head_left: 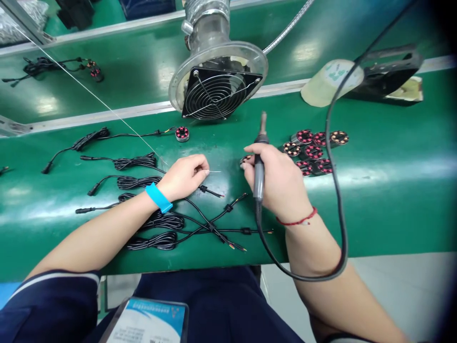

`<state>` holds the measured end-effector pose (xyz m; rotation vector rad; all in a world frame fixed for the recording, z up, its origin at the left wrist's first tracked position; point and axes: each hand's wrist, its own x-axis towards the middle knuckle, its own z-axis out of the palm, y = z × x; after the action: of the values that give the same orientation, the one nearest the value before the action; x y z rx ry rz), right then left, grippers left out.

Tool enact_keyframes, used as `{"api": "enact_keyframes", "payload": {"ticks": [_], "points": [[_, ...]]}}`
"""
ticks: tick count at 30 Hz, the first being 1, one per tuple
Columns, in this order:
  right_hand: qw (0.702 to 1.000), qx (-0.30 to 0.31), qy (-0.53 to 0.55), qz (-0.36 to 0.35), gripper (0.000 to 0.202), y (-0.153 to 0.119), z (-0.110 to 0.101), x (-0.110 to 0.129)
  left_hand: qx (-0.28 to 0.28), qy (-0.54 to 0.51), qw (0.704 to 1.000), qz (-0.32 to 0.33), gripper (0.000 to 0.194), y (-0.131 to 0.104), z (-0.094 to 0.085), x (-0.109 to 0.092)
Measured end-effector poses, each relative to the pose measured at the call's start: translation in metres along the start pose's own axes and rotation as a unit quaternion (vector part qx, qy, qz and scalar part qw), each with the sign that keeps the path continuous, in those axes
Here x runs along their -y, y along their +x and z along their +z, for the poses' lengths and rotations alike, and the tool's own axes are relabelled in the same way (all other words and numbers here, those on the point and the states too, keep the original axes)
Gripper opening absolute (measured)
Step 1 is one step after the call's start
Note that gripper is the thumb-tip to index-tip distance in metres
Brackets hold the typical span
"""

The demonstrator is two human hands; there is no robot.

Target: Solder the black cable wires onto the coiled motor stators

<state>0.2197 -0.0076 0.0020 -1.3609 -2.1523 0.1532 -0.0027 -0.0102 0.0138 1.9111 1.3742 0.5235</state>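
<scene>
Glossy green worktop (389, 200) beneath soldering iron (259, 178) and fan (214, 101)

A grilled extractor fan (214, 101) hung beyond and left of the right hand (282, 181); a tape dispenser (389, 74) stood beyond, rightward.

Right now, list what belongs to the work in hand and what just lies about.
In the work:
soldering iron, in right hand
thin wire, in left hand
coil ring, at right hand
probably the grouped rings, black cables

Likely lying about:
pale roll
black holder beside it
clear plastic, top left
</scene>
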Motion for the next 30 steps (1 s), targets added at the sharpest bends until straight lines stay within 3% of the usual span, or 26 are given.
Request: {"api": "enact_keyframes", "payload": {"ticks": [3, 7, 11, 15, 21, 30], "points": [[0.998, -0.016, 0.051, -0.043, 0.027, -0.001, 0.001, 0.007, -0.003, -0.049, 0.998, -0.032, 0.008, 0.001, 0.002, 0.002], [0.998, -0.017, 0.057, 0.003, 0.035, -0.003, 0.010, 0.006, -0.022, -0.147, 0.987, -0.065, 0.007, 0.004, 0.004, 0.006], [0.999, 0.014, 0.042, 0.020, 0.048, -0.003, 0.027, 0.002, -0.051, -0.174, 0.980, -0.083, 0.007, 0.006, 0.005, 0.009], [0.997, 0.020, 0.051, -0.045, 0.042, -0.003, 0.037, 0.006, -0.033, -0.154, 0.981, -0.115, 0.003, 0.008, 0.003, 0.007], [0.992, 0.013, 0.008, -0.128, 0.038, -0.004, 0.041, 0.019, 0.028, -0.018, 0.992, -0.118, 0.032, 0.010, -0.002, -0.008], [0.997, 0.031, 0.006, -0.073, 0.045, -0.004, 0.042, 0.019, 0.063, 0.015, 0.993, -0.101, 0.026, 0.009, -0.002, -0.011]]}}
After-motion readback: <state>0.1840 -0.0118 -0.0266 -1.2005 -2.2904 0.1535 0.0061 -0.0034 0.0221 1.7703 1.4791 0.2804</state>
